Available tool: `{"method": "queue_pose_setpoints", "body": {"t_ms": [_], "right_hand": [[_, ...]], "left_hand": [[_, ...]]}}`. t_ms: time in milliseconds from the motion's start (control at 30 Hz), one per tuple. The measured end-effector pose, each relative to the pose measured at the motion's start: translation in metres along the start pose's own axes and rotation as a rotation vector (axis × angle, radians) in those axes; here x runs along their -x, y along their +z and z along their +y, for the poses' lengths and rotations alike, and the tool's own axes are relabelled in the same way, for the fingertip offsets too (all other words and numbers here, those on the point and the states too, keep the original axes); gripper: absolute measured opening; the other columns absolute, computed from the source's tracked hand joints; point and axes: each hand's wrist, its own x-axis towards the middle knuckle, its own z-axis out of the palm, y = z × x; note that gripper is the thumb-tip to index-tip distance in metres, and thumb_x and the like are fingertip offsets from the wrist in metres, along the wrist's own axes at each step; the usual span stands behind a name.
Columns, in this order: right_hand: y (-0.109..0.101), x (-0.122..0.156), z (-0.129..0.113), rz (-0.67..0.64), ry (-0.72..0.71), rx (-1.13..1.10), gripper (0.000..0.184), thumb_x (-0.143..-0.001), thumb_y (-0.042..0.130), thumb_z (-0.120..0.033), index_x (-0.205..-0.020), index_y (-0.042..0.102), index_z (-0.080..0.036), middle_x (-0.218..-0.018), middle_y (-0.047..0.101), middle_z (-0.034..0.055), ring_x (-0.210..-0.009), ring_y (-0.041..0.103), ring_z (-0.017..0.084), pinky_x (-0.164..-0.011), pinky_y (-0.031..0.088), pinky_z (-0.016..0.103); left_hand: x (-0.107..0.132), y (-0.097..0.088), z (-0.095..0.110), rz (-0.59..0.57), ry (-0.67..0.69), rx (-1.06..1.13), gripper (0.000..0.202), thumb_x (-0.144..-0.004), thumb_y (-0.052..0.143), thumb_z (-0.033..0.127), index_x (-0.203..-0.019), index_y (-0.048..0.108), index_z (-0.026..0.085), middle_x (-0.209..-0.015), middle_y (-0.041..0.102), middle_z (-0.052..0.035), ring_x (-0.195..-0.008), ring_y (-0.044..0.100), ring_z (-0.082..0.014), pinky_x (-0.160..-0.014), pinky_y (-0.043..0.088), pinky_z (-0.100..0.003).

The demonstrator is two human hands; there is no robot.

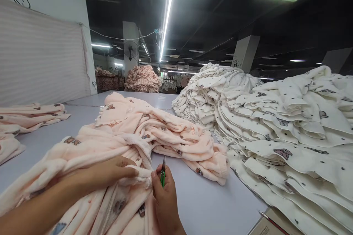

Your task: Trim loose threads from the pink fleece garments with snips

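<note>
A pink fleece garment [91, 154] printed with small bears lies bunched on the table in front of me. My left hand [121, 170] is closed on a fold of it, thumb and fingers pinching the pale edge. Close beside it, my right hand [165, 198] grips thread snips [163, 175] with green handles, their pointed blades facing up and away. The right thumb and fingertip also meet the edge of the cloth. Further pink fleece [176, 132] stretches behind both hands toward the right.
White printed fleece [275, 117] is heaped high on the right. At the lower right lies a pen-like stick [274, 222] on cardboard [264, 225]. More pink cloth [33, 117] rests at the left on the pale table [193, 187]. A distant pink pile [142, 78] stands behind.
</note>
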Motion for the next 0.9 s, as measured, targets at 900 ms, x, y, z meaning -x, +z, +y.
{"method": "queue_pose_setpoints", "body": {"t_ms": [900], "right_hand": [[-0.010, 0.011, -0.017, -0.267, -0.238, 0.648, 0.027, -0.091, 0.044, -0.036, -0.072, 0.053, -0.019, -0.073, 0.055, 0.0010, -0.067, 0.050, 0.015, -0.060, 0.030, 0.025]], "left_hand": [[0.000, 0.003, -0.001, -0.021, -0.057, 0.194, 0.038, -0.075, 0.062, 0.048, -0.067, 0.061, 0.010, -0.063, 0.059, -0.0027, -0.057, 0.045, -0.0142, -0.056, 0.035, -0.024]]}}
